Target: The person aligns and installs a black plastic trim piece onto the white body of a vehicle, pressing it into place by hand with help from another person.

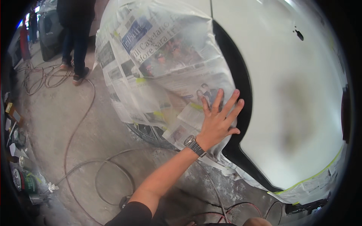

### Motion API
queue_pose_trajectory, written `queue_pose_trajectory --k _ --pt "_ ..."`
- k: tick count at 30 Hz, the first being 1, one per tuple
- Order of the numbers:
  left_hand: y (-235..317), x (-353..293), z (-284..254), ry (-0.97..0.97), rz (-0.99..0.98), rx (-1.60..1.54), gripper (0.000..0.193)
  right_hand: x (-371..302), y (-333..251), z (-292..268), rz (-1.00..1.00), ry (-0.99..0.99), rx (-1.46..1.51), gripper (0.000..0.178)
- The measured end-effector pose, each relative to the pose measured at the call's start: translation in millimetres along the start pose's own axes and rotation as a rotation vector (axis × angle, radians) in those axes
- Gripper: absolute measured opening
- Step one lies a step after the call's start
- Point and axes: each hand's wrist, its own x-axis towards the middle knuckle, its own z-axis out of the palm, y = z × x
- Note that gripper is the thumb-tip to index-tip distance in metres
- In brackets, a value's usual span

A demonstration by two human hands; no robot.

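Note:
My left hand (218, 122), with a watch (194, 146) on its wrist, lies flat with fingers spread. It rests on newspaper masking (169, 71) that covers the wheel, beside the black wheel-arch trim (241, 75). Its fingertips reach the edge between paper and trim. To the right is a white car body panel (271, 113) with a blurry grey-brown patch. Under the paper's lower edge part of a tire (147, 133) shows. At the bottom edge a rounded bare body part (256, 222) appears; I cannot make out which. My right hand does not show clearly.
Hoses (85, 116) loop over the concrete floor (102, 128). Cans (28, 180) and other items stand at the left edge. A person (77, 41) stands at the upper left by a grey car part (49, 34). Yellow-green tape (316, 175) edges paper at the lower right.

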Motion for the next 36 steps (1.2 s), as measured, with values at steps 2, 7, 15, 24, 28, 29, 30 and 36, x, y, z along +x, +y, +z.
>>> queue_pose_trajectory --k 2,7,15,24,28,29,30,36 --pt "1.0 -3.7 2.1 -0.004 -0.003 -0.005 0.104 0.6 -0.7 6.2 0.035 0.007 -0.012 0.041" --pt "1.8 1.4 -5.5 -0.071 -0.014 -0.006 0.102 -3.4 4.7 11.7 0.101 0.012 -0.038 0.041" --pt "-0.2 0.2 0.0 -0.039 -0.009 0.012 0.100 -3.6 16.1 9.3 0.107 0.006 -0.030 0.042" --pt "-2.6 1.1 0.4 -0.022 0.038 0.120 0.100 4.6 31.9 -5.2 -0.046 -0.009 0.088 0.043" --pt "1.7 1.5 -1.1 -0.045 0.024 0.181 0.103 8.3 37.6 -14.3 -0.153 -0.006 0.139 0.043" --pt "3.9 1.8 -0.9 -0.056 0.017 0.191 0.105 9.1 34.7 -18.2 -0.199 -0.002 0.161 0.043" --pt "6.8 1.2 0.2 -0.067 0.009 0.200 0.106 7.6 32.4 -23.4 -0.235 -0.003 0.175 0.043" --pt "10.6 4.3 -5.0 -0.067 0.032 0.233 0.118 0.1 16.3 -56.1 -0.569 0.034 0.337 0.043"
